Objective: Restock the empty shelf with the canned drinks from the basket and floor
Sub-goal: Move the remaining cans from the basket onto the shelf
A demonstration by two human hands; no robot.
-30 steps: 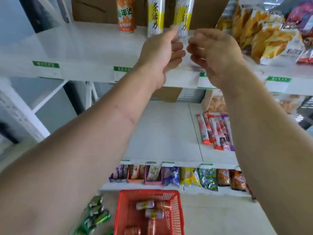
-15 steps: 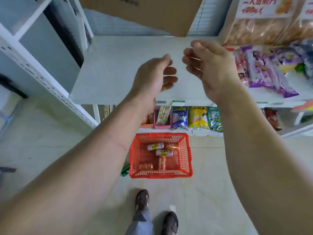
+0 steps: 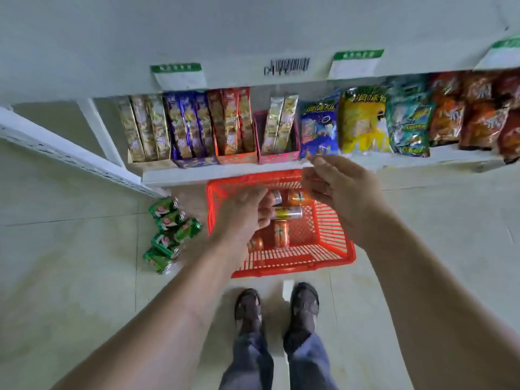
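A red plastic basket (image 3: 334, 243) sits on the floor in front of my feet. Inside it lie several orange cans (image 3: 281, 233) and a yellow and silver can (image 3: 288, 213). Several green cans (image 3: 168, 235) lie on the floor left of the basket. My left hand (image 3: 242, 213) hovers over the basket's left side, fingers loosely curled, holding nothing. Above the basket's far right corner, my right hand (image 3: 334, 187) is also empty with relaxed, bent fingers. A bare white shelf (image 3: 225, 35) fills the top of the view.
The lowest shelf (image 3: 225, 171) behind the basket carries boxed snack bars (image 3: 197, 128) and chip bags (image 3: 365, 119). A white perforated upright (image 3: 70, 159) runs at the left. My two shoes (image 3: 277, 308) stand on the pale tile floor just before the basket.
My view has swung down from the upper shelf with its standing cans to the floor. Both empty hands have dropped from shelf height to just above the basket.
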